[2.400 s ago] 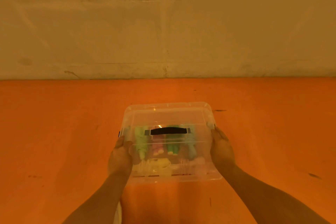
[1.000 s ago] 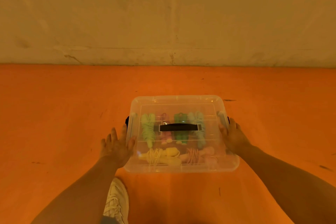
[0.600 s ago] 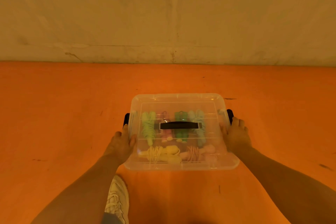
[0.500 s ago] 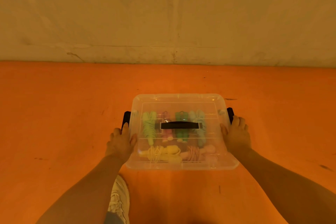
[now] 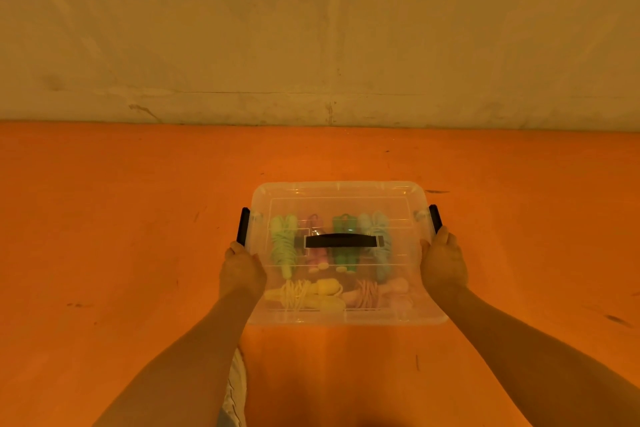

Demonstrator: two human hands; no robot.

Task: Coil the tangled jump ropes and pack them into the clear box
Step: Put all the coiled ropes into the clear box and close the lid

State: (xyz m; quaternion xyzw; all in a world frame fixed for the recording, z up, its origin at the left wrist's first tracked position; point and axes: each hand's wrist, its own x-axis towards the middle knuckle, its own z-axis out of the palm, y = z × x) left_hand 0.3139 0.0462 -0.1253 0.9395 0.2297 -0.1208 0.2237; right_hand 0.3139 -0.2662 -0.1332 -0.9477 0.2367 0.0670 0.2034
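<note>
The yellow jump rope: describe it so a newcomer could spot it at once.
On the orange floor sits the clear box, lid on, a hand at each side. The yellow jump rope lies coiled in its near-left corner, crosswise beside a pink one; the others lie lengthwise behind it.

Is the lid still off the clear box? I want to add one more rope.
No, the clear lid with its black handle covers the clear box, coiled jump ropes inside.

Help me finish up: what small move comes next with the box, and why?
Probably press both black side latches shut. The lid is on the clear box, coiled ropes lie inside, and the left hand and right hand sit just below them.
</note>
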